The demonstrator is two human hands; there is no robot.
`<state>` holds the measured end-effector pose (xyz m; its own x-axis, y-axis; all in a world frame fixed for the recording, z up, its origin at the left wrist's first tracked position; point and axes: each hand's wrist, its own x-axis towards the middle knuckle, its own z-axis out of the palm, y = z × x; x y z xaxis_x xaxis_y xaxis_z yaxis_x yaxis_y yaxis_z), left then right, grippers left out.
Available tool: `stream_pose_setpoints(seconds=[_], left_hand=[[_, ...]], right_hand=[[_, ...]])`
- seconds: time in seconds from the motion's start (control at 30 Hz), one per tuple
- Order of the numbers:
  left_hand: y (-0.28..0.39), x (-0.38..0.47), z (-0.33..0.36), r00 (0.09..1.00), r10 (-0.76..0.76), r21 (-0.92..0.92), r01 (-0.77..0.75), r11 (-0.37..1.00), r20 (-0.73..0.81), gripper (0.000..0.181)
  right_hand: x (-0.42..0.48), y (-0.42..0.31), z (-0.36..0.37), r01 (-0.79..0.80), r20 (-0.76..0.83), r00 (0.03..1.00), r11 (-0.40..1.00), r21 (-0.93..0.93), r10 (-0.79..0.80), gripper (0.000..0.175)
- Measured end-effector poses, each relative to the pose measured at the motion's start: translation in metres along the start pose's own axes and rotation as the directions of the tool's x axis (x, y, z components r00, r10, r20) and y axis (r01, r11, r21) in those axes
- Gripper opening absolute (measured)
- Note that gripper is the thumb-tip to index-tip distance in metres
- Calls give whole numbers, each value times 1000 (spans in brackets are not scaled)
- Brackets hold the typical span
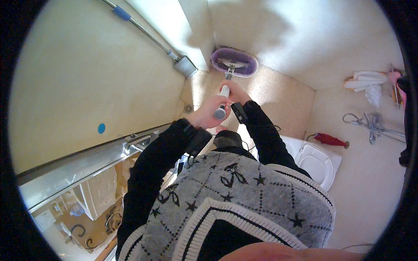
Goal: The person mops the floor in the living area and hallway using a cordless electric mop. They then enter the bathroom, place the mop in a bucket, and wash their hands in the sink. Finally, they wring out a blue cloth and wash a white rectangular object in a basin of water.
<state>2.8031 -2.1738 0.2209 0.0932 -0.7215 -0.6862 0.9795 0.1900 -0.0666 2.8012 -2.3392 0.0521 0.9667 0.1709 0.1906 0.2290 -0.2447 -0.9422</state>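
Both hands are closed around the handle of a mop [225, 90], which points down and away from me. My left hand [210, 112] grips it close to the grey end cap. Just beyond, my right hand [235, 92] holds the white part of the same handle. The mop's lower end reaches into a purple oval bucket [253, 67] on the tiled floor, by the wall. The mop head is hard to make out inside the bucket.
A long-handled grey flat tool [186, 67] leans at the left wall. A floor drain [188, 108] lies left of my hands. A toilet [316, 166] stands at the right, below a wall-mounted shower mixer [375, 125]. A metal-framed glass door [75, 176] runs along the lower left.
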Motion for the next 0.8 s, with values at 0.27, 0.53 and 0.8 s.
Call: stream_pose_setpoints(seconds=[0.27,0.53,0.8], left_hand=[[8,-30,14,997,-26,-26,28,999,71,9],[-37,-222,76,983,69,387,1,922,-169,31],[-23,-119,22,997,55,202,-65,977,53,30]], right_hand=[[19,-17,-5,-37,94,994,981,-189,56,16],[17,-212,30,-456,326,700,46,889,636,15],[14,-118,30,-429,137,719,281,859,681,14]])
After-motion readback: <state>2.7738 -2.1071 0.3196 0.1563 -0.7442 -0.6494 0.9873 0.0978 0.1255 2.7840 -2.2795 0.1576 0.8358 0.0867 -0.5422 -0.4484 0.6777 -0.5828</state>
